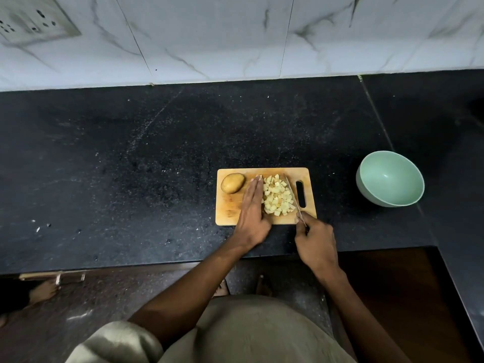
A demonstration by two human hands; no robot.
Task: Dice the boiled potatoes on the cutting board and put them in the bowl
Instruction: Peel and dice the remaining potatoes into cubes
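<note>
we're corralling the diced potato [277, 196] on the cutting board [230, 205]: left hand [252, 208] flat, open; right hand [315, 242] gripping the knife [292, 196]. whole potato [232, 182] waits, seemingly unpeeled. next: carry the dice to the empty bowl [390, 178].

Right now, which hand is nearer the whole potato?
Left. The left hand lies flat on the cutting board, just right of the whole potato. The right hand holds the knife beyond the diced pile, at the board's near right corner.
</note>
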